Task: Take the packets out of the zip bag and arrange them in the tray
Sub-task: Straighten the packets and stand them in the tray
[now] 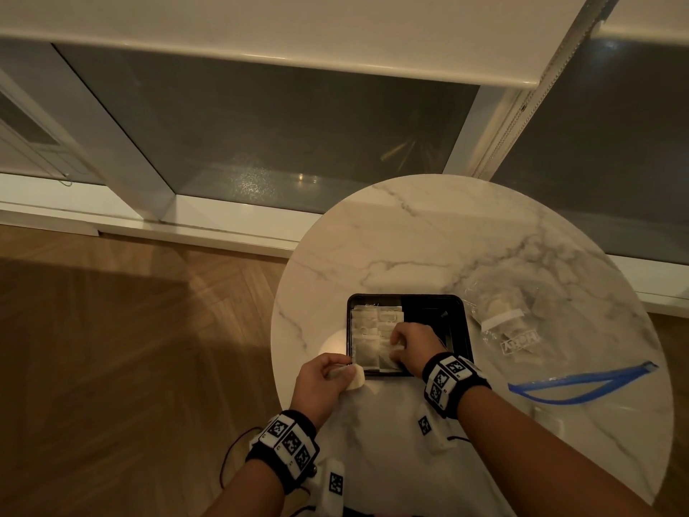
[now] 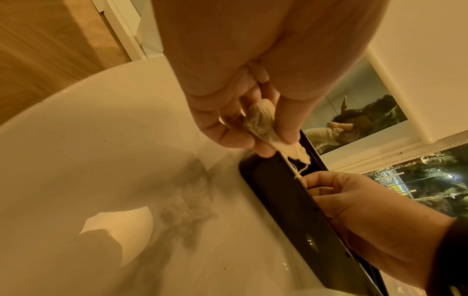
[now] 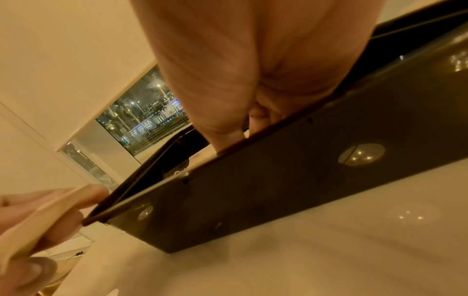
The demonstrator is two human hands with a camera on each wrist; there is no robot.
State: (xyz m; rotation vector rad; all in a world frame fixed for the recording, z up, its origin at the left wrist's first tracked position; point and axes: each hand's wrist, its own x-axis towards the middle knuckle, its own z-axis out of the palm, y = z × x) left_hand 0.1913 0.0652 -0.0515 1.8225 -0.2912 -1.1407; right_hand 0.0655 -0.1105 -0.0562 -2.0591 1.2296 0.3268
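My left hand (image 1: 320, 382) sits just off the near-left corner of the black tray (image 1: 458, 330), fingers and thumb curled round a pale packet (image 1: 356, 380). From the left wrist view that packet (image 2: 262, 124) is crumpled between thumb and fingertips, a bit of string dangling off its lower end, right over the tray's rim (image 2: 276, 192). It is not in the tray yet.

My right hand (image 1: 412, 345) is down inside the tray, at its near-middle, fingers bent over a white packet (image 1: 396, 348) and pinching it against the row laid there. In the right wrist view the fingers dip behind the tray wall (image 3: 291, 180), so I get no detail of the grip from there; the head view is what shows it.

Packets in the tray (image 1: 371, 330) fill the left half, lying flat in neat overlapping columns. The right half shows bare black floor.

The zip bag (image 1: 540, 352) lies flat on the marble table (image 1: 428, 236), just right of the tray, clear plastic with its blue zip edge (image 1: 581, 382) gaping toward me. More pale packets (image 1: 499, 311) show through the plastic at its far end. Both wrists wear black bands with white marker tiles.
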